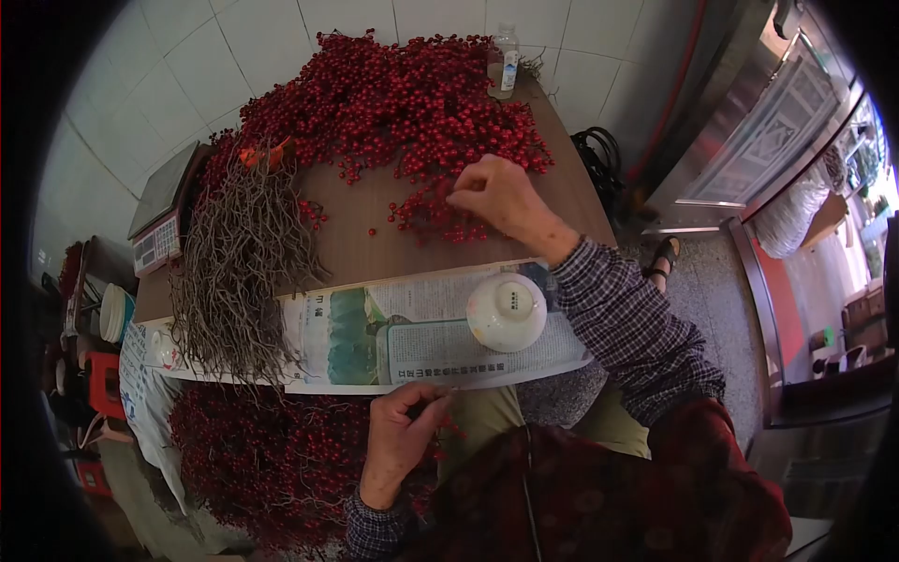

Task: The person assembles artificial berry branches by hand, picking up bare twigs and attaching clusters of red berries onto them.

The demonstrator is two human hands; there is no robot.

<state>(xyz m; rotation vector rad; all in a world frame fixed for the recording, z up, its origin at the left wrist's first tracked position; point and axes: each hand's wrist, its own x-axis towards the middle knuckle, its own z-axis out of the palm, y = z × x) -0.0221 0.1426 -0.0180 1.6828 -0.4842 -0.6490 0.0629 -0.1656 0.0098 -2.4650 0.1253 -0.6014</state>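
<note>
My right hand [506, 201] reaches over the wooden table, fingers pinched together beside a small group of red berries [435, 217]. Whatever lies between those fingertips is hidden. Closer to me, my left hand [403, 436] is closed in a pinch at the near edge of the newspaper [421, 351]. Something thin seems to show at its fingertips, too small to name, and a few red bits hang beside it. A white bowl [507, 312] rests upside down on the newspaper between my hands. A large heap of red berry sprigs [403, 103] covers the table's far side.
A bundle of bare brown twigs [248, 253] with an orange tie lies across the table's left part. Behind it is a scale [161, 220]. A clear bottle [503, 61] stands at the back. More berry sprigs [272, 459] are piled below the near edge. Red stools [103, 384] stand left.
</note>
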